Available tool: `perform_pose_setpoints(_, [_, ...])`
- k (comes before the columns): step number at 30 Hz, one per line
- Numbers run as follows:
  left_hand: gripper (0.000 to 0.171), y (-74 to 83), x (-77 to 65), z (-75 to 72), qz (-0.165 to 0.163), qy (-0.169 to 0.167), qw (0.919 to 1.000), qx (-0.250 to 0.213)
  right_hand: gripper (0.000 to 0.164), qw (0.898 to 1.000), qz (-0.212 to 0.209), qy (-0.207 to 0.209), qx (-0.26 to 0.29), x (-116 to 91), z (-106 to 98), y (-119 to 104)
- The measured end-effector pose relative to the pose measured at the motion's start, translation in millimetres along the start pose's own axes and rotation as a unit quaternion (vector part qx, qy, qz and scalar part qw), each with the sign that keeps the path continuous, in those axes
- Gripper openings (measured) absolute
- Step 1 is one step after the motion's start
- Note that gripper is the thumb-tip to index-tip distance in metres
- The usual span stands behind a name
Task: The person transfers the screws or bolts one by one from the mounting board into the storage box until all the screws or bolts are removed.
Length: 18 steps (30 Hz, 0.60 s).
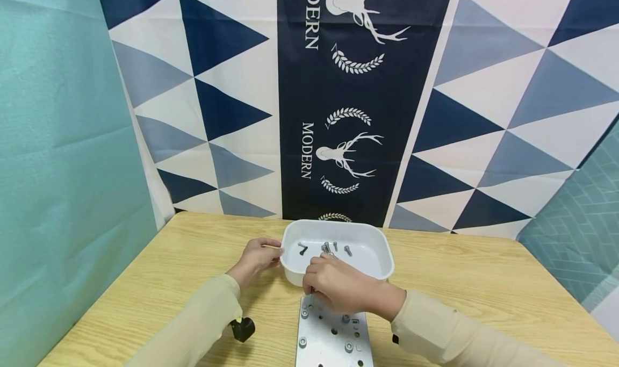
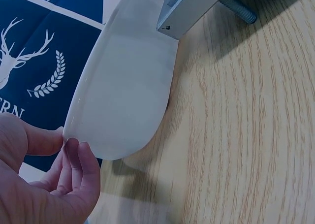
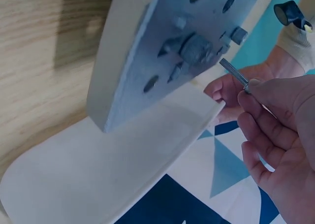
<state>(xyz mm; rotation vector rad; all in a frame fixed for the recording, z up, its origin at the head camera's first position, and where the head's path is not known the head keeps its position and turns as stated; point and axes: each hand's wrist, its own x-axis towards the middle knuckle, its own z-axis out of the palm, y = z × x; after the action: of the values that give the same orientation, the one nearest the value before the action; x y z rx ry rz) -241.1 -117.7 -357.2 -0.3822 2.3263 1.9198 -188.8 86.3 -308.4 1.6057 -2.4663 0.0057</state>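
A silver screw (image 3: 233, 72) is pinched between the thumb and forefinger of my right hand (image 1: 338, 283), its threaded end pointing away from the fingertips. This hand is over the far end of a metal plate (image 1: 333, 351), which has holes and several screws standing in it. Beyond the plate is a white plastic tray (image 1: 382, 254) with several loose screws (image 1: 347, 250) inside. My left hand (image 1: 258, 258) pinches the tray's left rim between thumb and fingers, as the left wrist view shows. A threaded screw end (image 2: 238, 8) sticks out below the plate.
A wooden table (image 1: 203, 238) carries everything. Behind it hangs a patterned cloth (image 1: 232, 98) with triangles and deer heads; a teal curtain (image 1: 67, 141) is at the left. A black strap mount (image 1: 243, 329) is on the left wrist.
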Motion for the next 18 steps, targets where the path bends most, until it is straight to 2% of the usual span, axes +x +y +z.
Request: perform_pose_setpoints(18, [0.025,-0.9,0.1,-0.4,0.003,-0.002,1.0000,0.002,0.013,1.000,0.015,0.024,-0.010,-4.9,-9.9,11.2])
